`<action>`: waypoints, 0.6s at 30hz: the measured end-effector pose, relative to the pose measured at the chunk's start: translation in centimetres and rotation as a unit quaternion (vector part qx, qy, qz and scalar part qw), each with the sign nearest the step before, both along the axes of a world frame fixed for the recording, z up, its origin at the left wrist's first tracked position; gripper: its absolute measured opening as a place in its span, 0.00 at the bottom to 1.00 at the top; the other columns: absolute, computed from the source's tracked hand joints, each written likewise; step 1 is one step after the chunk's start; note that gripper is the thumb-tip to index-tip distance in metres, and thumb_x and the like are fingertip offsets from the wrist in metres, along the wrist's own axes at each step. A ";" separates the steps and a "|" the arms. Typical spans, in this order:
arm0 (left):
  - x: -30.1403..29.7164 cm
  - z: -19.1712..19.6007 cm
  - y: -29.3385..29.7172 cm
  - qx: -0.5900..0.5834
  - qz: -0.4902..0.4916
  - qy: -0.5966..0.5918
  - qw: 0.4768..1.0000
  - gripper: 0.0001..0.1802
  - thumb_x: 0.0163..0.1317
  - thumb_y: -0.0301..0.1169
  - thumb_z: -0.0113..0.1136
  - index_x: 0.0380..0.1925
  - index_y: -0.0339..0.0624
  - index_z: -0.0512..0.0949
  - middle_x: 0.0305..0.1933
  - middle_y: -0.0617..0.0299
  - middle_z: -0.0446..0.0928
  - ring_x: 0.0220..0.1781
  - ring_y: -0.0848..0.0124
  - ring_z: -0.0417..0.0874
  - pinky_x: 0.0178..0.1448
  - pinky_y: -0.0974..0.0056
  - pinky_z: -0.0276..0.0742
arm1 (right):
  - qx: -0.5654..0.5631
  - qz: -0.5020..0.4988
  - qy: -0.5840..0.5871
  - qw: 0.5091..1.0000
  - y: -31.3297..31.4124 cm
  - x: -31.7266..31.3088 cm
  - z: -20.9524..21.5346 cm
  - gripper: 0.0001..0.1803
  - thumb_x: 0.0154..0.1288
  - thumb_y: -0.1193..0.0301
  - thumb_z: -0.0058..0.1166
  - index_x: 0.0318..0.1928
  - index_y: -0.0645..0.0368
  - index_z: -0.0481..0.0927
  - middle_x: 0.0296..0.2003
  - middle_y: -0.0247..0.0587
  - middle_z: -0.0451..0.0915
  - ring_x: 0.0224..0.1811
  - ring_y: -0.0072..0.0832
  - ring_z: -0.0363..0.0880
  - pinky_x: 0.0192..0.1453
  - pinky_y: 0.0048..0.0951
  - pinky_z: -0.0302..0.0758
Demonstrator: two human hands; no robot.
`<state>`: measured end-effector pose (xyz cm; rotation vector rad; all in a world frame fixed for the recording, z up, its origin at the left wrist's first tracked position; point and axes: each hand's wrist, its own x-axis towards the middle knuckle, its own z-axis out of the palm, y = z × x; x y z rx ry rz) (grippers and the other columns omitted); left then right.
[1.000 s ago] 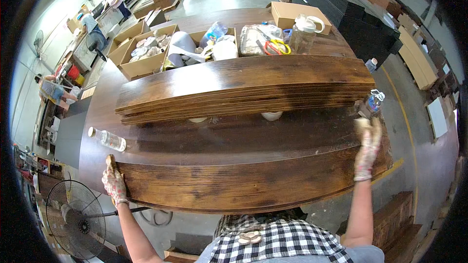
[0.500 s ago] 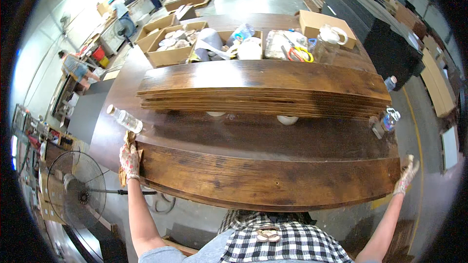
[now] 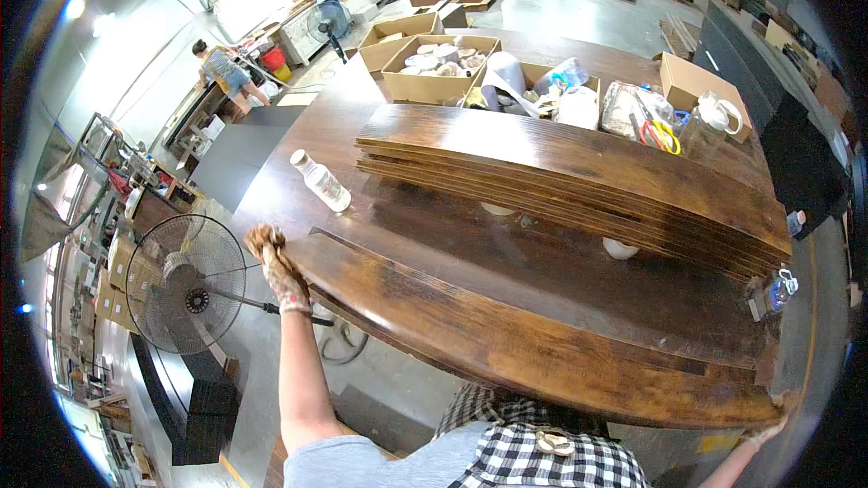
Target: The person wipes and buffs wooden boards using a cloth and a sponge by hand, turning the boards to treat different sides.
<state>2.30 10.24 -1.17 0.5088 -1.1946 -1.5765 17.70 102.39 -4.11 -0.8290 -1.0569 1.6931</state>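
A long dark-stained wooden board [image 3: 524, 339] lies across the near side of the table, tilted, with my hands at its two ends. My left hand [image 3: 287, 282], in a patterned glove, is closed round a crumpled brown-stained rag [image 3: 264, 244] against the left end. At the far right corner my gloved right hand [image 3: 768, 431] grips the board's end; part of its fingers is hidden. A thin dark strip of another surface shows along the board's far edge. Beyond it rests a stack of similar boards [image 3: 579, 158]. A clear bottle [image 3: 321, 183] stands near my left hand.
Cardboard boxes [image 3: 434, 72] of round pieces and cloths line the table's back, beside scissors [image 3: 662, 136] and a clear jug [image 3: 710, 126]. Another bottle [image 3: 776, 294] stands at the right edge. A standing fan [image 3: 190, 289] is close on the left. People work farther off.
My view has swung left, so the table sits farther right and slants. The near board has tilted up between my hands. My right hand has come from beside the board's end onto its corner.
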 end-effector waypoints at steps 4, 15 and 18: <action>3.6 -3.2 -2.9 0.028 0.014 -0.067 0.997 0.19 0.67 0.41 0.53 0.52 0.42 0.73 0.42 0.64 0.79 0.38 0.74 0.80 0.40 0.69 0.78 | -0.144 -0.006 -0.011 0.989 -3.3 2.1 1.4 0.32 0.69 0.49 0.38 0.66 0.55 0.65 0.62 0.44 0.68 0.63 0.42 0.68 0.65 0.46 0.67; 3.3 0.4 -3.0 -0.089 -0.058 -0.086 0.991 0.21 0.68 0.42 0.50 0.56 0.43 0.70 0.51 0.62 0.76 0.49 0.72 0.76 0.52 0.65 0.73 | -0.052 0.360 0.138 0.921 6.3 2.1 -2.1 0.28 0.71 0.56 0.37 0.67 0.55 0.64 0.61 0.38 0.71 0.57 0.33 0.72 0.64 0.37 0.67; 0.7 1.3 -2.8 -0.059 -0.095 -0.054 0.992 0.19 0.68 0.40 0.50 0.55 0.42 0.71 0.48 0.62 0.76 0.47 0.71 0.77 0.51 0.65 0.74 | -0.041 0.313 0.123 0.941 15.6 3.7 -3.2 0.27 0.70 0.60 0.42 0.66 0.55 0.65 0.60 0.38 0.72 0.51 0.28 0.74 0.57 0.31 0.69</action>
